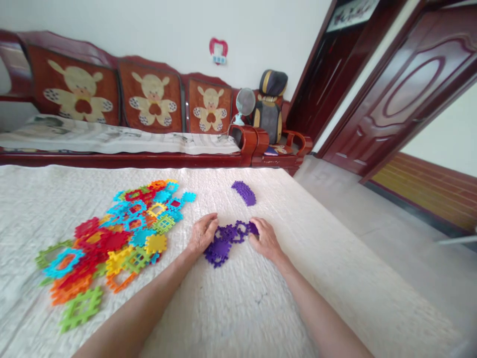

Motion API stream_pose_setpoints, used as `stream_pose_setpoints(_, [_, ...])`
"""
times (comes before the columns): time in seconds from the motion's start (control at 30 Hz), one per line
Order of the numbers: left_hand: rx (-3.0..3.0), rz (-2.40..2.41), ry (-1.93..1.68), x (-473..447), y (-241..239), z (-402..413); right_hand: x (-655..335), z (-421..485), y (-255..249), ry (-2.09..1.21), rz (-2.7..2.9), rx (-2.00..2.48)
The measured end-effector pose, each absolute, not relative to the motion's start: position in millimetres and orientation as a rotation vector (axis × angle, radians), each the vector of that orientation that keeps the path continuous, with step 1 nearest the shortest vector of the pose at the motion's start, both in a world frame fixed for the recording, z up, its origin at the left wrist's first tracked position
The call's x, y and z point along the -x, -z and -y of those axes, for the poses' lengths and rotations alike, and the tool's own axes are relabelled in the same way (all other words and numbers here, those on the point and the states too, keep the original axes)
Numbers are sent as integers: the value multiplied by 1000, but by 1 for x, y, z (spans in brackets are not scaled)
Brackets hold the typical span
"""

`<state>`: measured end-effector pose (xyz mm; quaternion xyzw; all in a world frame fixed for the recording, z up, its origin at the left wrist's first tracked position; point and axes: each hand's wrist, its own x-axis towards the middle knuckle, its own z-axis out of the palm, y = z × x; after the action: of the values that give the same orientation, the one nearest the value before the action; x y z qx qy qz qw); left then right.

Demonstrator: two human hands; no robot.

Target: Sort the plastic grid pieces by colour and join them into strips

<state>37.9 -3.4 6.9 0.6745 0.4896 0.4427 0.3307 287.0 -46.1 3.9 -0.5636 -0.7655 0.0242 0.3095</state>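
Several purple interlocking plastic tiles point(218, 248) lie in a small loose heap on the pale bed cover, between my two hands. Beside the heap's left edge is my left hand point(203, 232), its fingers loosely bent, the thumb a little apart and nothing visible between them. At the right end, my right hand point(266, 239) has thumb and fingers closed around a purple tile point(253, 228). Part of that tile is hidden by the fingers. Farther off, a curved row of purple tiles point(244, 192) stands packed closely together.
To the left spreads a pile of red, blue, yellow, green and orange tiles point(115, 241). The quilted cover point(316, 258) reaches an edge on the right. Behind it stand a wooden sofa point(156, 159) with bear cushions point(154, 99), and a small fan point(245, 102).
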Motion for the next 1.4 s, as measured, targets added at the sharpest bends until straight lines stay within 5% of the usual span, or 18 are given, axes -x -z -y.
stream_pose_setpoints(0.5, [-2395, -1322, -603, -7, -10, 64, -283, 46, -5, 3, 1999, 1550])
stream_pose_setpoints(1.4, [-2477, -1202, -721, -81, -4, 5, -287, 48, -2, -128, 1961, 1418])
